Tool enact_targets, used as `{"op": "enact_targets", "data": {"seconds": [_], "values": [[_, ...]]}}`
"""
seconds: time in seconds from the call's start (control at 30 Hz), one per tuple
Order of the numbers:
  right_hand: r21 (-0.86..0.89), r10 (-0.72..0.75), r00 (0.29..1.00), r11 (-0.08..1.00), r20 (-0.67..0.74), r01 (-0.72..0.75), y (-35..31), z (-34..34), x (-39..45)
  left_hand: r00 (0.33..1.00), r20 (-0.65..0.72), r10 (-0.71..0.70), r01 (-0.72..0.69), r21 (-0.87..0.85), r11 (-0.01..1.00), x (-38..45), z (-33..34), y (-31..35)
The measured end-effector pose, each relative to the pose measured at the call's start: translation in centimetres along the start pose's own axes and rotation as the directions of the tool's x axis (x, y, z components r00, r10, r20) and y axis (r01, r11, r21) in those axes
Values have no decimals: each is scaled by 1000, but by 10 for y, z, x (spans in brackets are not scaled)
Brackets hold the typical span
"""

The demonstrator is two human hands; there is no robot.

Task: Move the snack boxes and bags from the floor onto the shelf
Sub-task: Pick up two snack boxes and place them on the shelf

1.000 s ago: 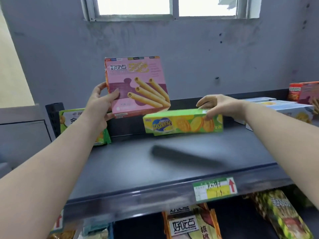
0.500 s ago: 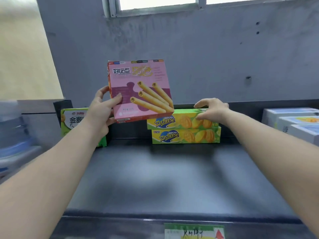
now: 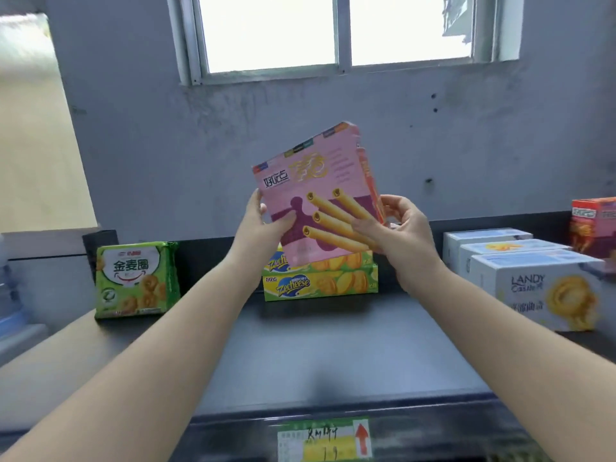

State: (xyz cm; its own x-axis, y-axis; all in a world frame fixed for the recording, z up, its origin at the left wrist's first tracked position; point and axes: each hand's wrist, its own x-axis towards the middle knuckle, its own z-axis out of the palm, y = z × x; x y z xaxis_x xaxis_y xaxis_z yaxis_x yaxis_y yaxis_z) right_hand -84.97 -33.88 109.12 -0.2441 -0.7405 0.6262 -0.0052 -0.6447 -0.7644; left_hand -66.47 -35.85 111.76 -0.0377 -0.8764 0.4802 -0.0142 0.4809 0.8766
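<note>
Head view shows you holding the pink box (image 3: 320,191) up in the air, over the two yellow boxes (image 3: 320,278) stacked at the back of the shelf (image 3: 333,355). Your left hand (image 3: 263,225) grips its left edge and your right hand (image 3: 396,228) grips its right edge. It could slip, I think, or bump the yellow stack and knock it crooked if you drop it fast. Its front faces you. It is tilted, and its long side runs up and leans right.
</note>
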Motion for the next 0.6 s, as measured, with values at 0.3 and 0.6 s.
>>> {"op": "enact_targets", "data": {"seconds": [0.3,0.6], "values": [[-668,-439,853,549,281,502,4,11,-73,982,130,-140,186,-489,852,-35,33,13],[-722,-403,881,530,247,445,-24,11,-89,983,63,-171,179,-512,840,-49,1,5]]}}
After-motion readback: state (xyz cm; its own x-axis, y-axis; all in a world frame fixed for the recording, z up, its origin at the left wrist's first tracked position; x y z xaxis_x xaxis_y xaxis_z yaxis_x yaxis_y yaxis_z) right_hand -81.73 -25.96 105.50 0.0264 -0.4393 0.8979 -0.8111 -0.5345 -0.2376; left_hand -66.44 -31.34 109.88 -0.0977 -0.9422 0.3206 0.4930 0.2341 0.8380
